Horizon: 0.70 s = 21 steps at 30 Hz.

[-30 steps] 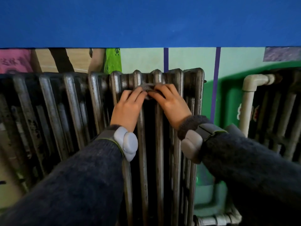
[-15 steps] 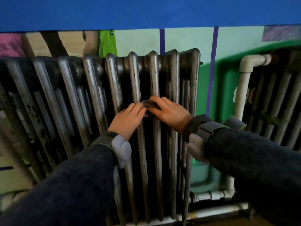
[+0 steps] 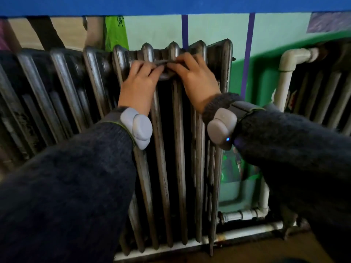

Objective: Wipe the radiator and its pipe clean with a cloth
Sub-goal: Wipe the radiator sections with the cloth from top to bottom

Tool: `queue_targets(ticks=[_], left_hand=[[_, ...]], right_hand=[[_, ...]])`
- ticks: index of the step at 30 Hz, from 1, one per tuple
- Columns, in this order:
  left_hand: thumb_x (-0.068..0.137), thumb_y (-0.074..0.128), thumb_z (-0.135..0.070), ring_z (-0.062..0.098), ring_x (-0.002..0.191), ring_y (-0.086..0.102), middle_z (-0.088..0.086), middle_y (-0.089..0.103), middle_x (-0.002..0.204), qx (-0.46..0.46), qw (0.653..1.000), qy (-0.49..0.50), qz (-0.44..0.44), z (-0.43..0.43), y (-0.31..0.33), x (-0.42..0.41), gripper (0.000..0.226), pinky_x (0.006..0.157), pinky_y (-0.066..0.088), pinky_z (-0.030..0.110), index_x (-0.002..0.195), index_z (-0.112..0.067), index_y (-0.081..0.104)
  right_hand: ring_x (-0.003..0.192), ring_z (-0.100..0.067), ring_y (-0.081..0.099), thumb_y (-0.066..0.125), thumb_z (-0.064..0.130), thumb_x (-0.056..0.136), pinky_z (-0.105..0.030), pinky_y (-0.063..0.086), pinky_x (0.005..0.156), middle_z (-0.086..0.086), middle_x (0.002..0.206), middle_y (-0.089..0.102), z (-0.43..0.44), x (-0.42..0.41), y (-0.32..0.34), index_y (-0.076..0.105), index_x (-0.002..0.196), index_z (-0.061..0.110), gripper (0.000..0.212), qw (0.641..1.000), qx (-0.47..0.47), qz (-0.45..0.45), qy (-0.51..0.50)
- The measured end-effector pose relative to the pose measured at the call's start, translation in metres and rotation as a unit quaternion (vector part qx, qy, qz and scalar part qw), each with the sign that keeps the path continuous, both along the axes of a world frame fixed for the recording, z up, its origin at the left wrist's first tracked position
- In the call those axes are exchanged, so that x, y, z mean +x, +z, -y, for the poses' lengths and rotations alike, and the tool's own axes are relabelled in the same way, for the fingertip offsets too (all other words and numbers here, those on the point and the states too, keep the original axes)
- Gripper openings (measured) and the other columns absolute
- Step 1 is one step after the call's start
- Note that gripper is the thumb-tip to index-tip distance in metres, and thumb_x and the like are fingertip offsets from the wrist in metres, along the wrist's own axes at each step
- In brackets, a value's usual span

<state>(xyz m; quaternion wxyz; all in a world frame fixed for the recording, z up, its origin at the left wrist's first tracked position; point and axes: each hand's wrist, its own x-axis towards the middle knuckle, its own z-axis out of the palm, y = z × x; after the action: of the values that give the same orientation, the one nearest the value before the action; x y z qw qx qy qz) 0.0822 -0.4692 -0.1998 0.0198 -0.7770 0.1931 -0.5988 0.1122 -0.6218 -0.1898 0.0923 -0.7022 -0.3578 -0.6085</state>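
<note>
Since sliding back up from mid-column, the left hand [image 3: 140, 86] and right hand [image 3: 195, 80], side by side, pinch the small grey cloth [image 3: 164, 62] against the dark ribbed iron radiator [image 3: 178, 149] near its top, 12 o'clock. That rib's stroke looks done, and the white plastic pipe [image 3: 284, 82] at 3 o'clock likely remains.

Single head-worn wide-angle view, forward and slightly downward, close to the radiator [image 3: 179, 149]

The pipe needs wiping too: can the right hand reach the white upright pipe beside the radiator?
Probably yes: nothing stands between the right hand and the white pipe, though it grips the cloth.
</note>
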Motion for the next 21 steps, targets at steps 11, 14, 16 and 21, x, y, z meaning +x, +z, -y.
queue_targets(ticks=[11, 14, 16, 21], left_hand=[[0.076, 0.033, -0.002, 0.027, 0.082, 0.034, 0.013, 0.066, 0.086, 0.069, 0.994, 0.043, -0.067, -0.006, -0.091, -0.013, 0.043, 0.043, 0.053, 0.034, 0.100, 0.001, 0.068], [0.075, 0.032, -0.003, 0.027, 0.081, 0.034, 0.012, 0.066, 0.083, 0.076, 0.992, 0.049, -0.093, -0.004, -0.104, -0.019, 0.043, 0.039, 0.050, 0.031, 0.096, 0.000, 0.069], [0.076, 0.031, -0.003, 0.027, 0.080, 0.034, 0.012, 0.064, 0.078, 0.098, 0.988, 0.047, -0.106, -0.003, -0.112, -0.023, 0.043, 0.034, 0.048, 0.029, 0.091, 0.000, 0.070], [0.076, 0.028, -0.003, 0.022, 0.077, 0.035, 0.010, 0.061, 0.069, 0.157, 0.979, 0.042, -0.121, 0.000, -0.123, -0.031, 0.043, 0.032, 0.038, 0.020, 0.081, 0.000, 0.071]], right_hand=[[0.085, -0.025, 0.038, 0.040, 0.010, 0.079, -0.037, 0.054, 0.044, -0.020, 0.091, 0.065, 0.004, 0.009, -0.096, 0.069, 0.094, -0.002, 0.034, 0.994, -0.059, -0.073, 0.064], [0.083, -0.024, 0.036, 0.039, 0.010, 0.078, -0.034, 0.051, 0.037, -0.019, 0.090, 0.066, 0.004, 0.008, -0.113, 0.069, 0.090, -0.003, 0.035, 0.992, -0.071, -0.083, 0.065], [0.081, -0.024, 0.036, 0.039, 0.011, 0.079, -0.032, 0.049, 0.036, -0.018, 0.086, 0.066, 0.005, 0.007, -0.122, 0.069, 0.086, -0.002, 0.034, 0.991, -0.089, -0.080, 0.063], [0.074, -0.024, 0.048, 0.037, 0.009, 0.078, -0.028, 0.047, 0.036, -0.012, 0.081, 0.066, 0.013, 0.004, -0.131, 0.070, 0.078, 0.003, 0.034, 0.983, -0.175, -0.037, 0.029]])
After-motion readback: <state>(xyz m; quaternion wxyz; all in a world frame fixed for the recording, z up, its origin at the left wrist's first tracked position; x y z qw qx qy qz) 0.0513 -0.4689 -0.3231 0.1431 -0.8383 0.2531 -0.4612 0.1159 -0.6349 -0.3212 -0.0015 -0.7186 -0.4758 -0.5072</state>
